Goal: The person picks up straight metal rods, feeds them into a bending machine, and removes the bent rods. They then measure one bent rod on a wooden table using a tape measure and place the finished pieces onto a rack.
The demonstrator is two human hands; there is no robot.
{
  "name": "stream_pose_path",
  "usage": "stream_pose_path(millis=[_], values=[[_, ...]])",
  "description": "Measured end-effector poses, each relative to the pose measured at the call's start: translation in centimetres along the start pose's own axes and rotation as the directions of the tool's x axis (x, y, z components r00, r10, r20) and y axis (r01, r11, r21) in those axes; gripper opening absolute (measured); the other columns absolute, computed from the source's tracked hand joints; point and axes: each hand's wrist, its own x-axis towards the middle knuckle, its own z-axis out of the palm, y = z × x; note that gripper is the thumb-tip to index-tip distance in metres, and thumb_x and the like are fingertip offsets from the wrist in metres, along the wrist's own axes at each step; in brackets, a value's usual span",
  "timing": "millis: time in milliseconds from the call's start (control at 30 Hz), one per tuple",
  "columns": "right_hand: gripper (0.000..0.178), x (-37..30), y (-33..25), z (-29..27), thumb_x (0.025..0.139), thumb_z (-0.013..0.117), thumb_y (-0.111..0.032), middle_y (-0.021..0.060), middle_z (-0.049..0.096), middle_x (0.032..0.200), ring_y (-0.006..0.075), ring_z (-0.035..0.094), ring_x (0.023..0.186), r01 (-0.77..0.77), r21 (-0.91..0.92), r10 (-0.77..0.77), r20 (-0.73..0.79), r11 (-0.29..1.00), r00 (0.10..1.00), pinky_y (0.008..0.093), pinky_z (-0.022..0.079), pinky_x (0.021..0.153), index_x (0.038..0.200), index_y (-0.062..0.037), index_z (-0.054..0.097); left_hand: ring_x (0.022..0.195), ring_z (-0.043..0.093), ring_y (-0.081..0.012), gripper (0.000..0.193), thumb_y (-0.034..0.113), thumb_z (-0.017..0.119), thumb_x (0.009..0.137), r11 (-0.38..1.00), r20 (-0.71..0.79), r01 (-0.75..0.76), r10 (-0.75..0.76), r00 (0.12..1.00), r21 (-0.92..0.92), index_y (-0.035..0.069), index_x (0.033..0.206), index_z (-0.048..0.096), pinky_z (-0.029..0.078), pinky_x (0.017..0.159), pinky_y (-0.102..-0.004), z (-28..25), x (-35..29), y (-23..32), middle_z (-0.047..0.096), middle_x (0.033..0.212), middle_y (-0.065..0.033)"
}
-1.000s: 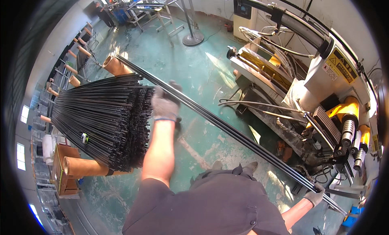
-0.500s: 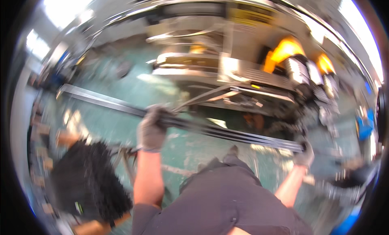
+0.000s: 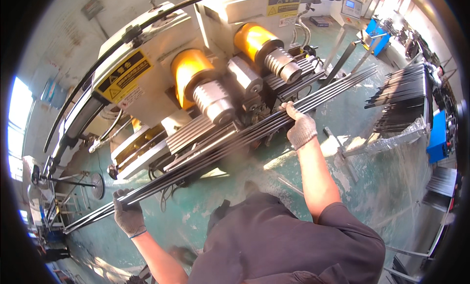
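Observation:
A bundle of several long, thin, dark metal bars [image 3: 210, 158] slants across in front of me, low at the left and rising to the far right. My left hand [image 3: 129, 216], in a grey knit glove, is closed on the bundle near its left end. Further along to the right, my gloved right hand [image 3: 300, 128] grips the bars, its fingertips showing at their far side. Just beyond the bundle is a pale machine [image 3: 161, 39] with ribbed steel rollers [image 3: 214, 100] below orange-yellow housings [image 3: 257, 39]. Whether the bars touch the machine I cannot tell.
More dark bars [image 3: 399, 90] lie stacked on a rack at the right, with clear plastic wrap hanging from it. Blue boxes [image 3: 437, 136] stand nearby. A control panel [image 3: 350, 6] is at the far right. On the left stands a small round disc [image 3: 98, 186] on a stand.
My view has turned right toward the rollers. The bars now slope up to the right instead of down. My left hand is lower and farther left, and my right hand is higher; both kept hold.

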Motion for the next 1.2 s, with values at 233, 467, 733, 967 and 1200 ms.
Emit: stream_pose_path(millis=[233, 467, 733, 967, 1200], values=[[0.025, 5.1, 3.8, 2.9, 0.098, 0.069, -0.005, 0.0102, 0.075, 0.114, 0.0258, 0.072, 0.103, 0.071, 0.104, -0.085, 0.133, 0.992, 0.988, 0.0417, 0.058, 0.097, 0.122, -0.0016, 0.071, 0.11, 0.07, -0.0292, 0.036, 0.029, 0.068, 0.107, 0.99, -0.438, 0.078, -0.019, 0.899, 0.117, -0.005, 0.115, 0.068, 0.056, 0.102, -0.0433, -3.2, 5.7, -1.9, 0.074, 0.116, -0.0167], [0.025, 4.8, 3.5, 8.2, 0.102, 0.065, -0.017, 0.0103, 0.074, 0.11, 0.0212, 0.072, 0.091, -0.157, 0.075, 0.151, 0.079, 0.985, 0.985, 0.0355, 0.061, 0.083, 0.122, -0.003, 0.071, 0.113, 0.07, -0.03, 0.041, 0.032, 0.062, 0.109, 0.993, -0.478, 0.103, -0.062, 0.876, 0.061, -0.007, 0.118, 0.07, 0.056, 0.105, -0.0428, -2.4, 9.7, -6.0, 0.074, 0.118, -0.0186], [0.037, 9.0, 6.4, 6.3, 0.103, 0.062, -0.033, 0.0117, 0.075, 0.101, 0.0229, 0.072, 0.089, 0.221, -0.422, -0.154, 0.187, 0.879, 0.97, 0.0353, 0.055, 0.08, 0.109, 0.0008, 0.075, 0.114, 0.066, -0.0287, 0.036, 0.024, 0.056, 0.113, 0.991, -0.428, 0.133, -0.126, 0.895, -0.014, -0.009, 0.126, 0.065, 0.055, 0.106, -0.0407, 0.2, 10.4, -10.6, 0.07, 0.119, -0.0197], [0.02, 10.6, 8.0, 5.9, 0.101, 0.057, -0.013, 0.0088, 0.075, 0.087, 0.0214, 0.072, 0.081, 0.233, -0.52, -0.234, 0.065, 0.822, 0.97, 0.0326, 0.055, 0.077, 0.095, -0.0065, 0.075, 0.113, 0.067, -0.0302, 0.042, 0.031, 0.063, 0.11, 0.993, -0.401, 0.121, -0.111, 0.909, 0.0, -0.008, 0.126, 0.065, 0.056, 0.105, -0.0409, 2.4, 9.1, -9.8, 0.07, 0.123, -0.0193], [0.06, 12.9, 9.1, 5.5, 0.105, 0.063, -0.051, 0.0146, 0.076, 0.103, 0.0217, 0.068, 0.092, 0.471, -0.803, -0.356, 0.347, 0.365, 0.868, 0.0399, 0.053, 0.083, 0.117, 0.0062, 0.075, 0.115, 0.067, -0.0366, 0.044, 0.032, 0.062, 0.11, 0.996, -0.323, 0.078, -0.064, 0.944, 0.03, -0.01, 0.125, 0.061, 0.055, 0.105, -0.0514, 2.7, 11.1, -9.3, 0.068, 0.122, -0.0225]])
